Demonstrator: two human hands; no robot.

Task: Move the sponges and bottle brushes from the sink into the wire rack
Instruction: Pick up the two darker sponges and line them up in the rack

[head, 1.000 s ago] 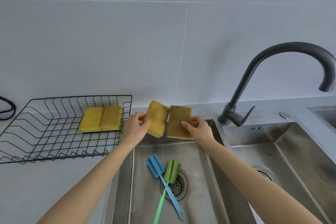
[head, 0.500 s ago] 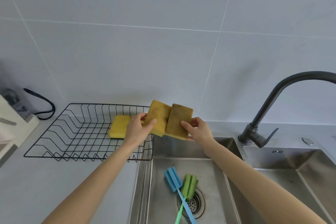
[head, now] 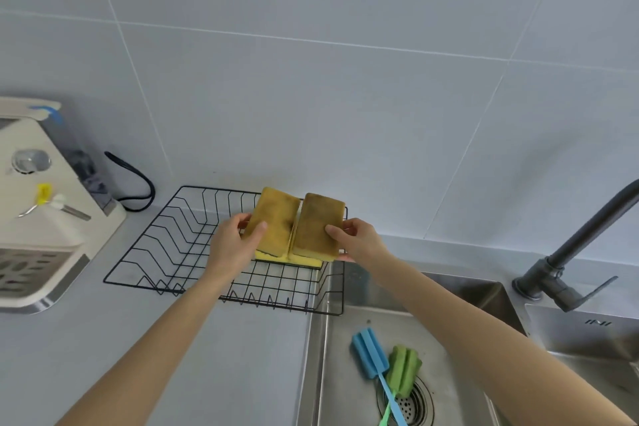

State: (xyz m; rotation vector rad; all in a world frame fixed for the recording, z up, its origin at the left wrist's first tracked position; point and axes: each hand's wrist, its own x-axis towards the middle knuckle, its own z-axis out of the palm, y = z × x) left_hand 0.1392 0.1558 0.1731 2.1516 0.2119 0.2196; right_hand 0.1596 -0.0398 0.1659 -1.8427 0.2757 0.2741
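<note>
L hand (head: 232,245) grips one sponge (head: 275,223), R hand (head: 359,243) grips a 2nd sponge (head: 318,228), edges touching, both over the rack (head: 166,252) w/ yellow sponges (head: 304,261) under them. Brushes, blue (head: 370,353) & green (head: 403,373), lie in the sink (head: 345,373) below R hand.

Kitchen tabletop and its fixed surroundings, seen from above.

A dark grey faucet (head: 567,273) stands at the right edge of the tabletop (head: 242,356), its lever handle angled forward and its spout arching out of view. At the left edge sits a cream-coloured appliance (head: 45,218) with a round metal cap on top; a black cord (head: 138,183) loops behind it against the pale tiled wall (head: 345,97).
</note>
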